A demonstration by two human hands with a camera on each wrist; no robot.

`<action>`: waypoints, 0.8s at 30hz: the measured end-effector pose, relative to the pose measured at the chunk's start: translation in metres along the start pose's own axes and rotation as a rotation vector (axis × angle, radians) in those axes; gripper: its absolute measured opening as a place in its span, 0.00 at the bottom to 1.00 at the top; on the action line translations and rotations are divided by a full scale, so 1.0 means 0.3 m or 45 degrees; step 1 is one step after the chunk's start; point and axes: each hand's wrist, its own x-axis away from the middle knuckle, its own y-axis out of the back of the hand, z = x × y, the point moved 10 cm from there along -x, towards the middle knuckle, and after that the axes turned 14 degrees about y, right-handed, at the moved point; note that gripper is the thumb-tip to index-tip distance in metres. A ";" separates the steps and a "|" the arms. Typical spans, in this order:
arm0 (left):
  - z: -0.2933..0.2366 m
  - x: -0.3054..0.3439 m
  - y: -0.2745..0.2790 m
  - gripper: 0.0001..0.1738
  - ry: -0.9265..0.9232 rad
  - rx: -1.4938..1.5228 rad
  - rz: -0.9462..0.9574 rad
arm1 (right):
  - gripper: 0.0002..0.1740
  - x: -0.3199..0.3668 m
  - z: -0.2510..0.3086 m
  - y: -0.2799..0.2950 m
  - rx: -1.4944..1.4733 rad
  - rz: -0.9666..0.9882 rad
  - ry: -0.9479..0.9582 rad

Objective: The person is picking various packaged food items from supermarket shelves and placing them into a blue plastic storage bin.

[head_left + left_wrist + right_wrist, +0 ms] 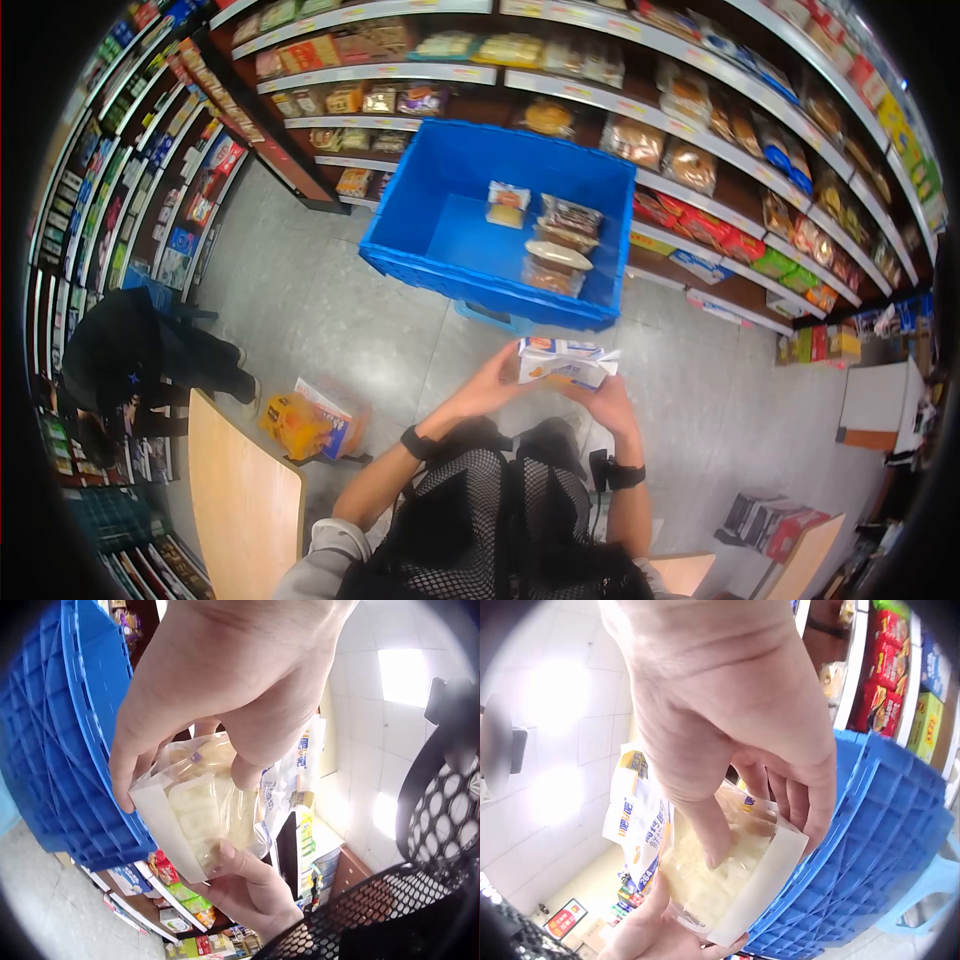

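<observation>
Shelves of packaged goods (110, 180) curve along the left edge of the head view. In front of them, left of centre height, a person in dark clothing (130, 345) bends over. A pale wooden panel (245, 500) stands at lower left, and just right of it a yellow bag (295, 425) lies on the grey floor.

Near the middle, the left hand (490, 385) grips one end of a white-and-blue package (565, 362), fingers curled behind and thumb on its clear film; a black band (418, 443) circles that wrist. The package sits just below the picture's centre, between both hands, and the wrist views show pale contents through the film. Above it in the frame, a blue crate (480, 290) rests over a light-blue stool (492, 318). Inside, a small bag (508, 205) lies apart from a row of bagged goods (557, 250) to its right.

The right hand (607, 400) pinches the package's other end, its thumb also on the film. Bread shelves (690, 165) fill the upper right, with cartons (820, 347) on the floor at far right.
</observation>
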 end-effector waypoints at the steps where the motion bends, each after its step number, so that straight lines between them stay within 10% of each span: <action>1: 0.004 0.030 0.071 0.33 0.003 0.047 0.025 | 0.24 -0.020 0.007 -0.068 -0.042 -0.004 0.022; 8: -0.062 -0.006 0.343 0.37 0.044 -0.008 0.091 | 0.25 -0.231 0.010 -0.245 -0.072 -0.015 -0.001; 24: -0.331 -0.658 0.611 0.35 0.289 -0.264 0.196 | 0.30 -0.914 0.027 -0.015 0.254 0.018 -0.139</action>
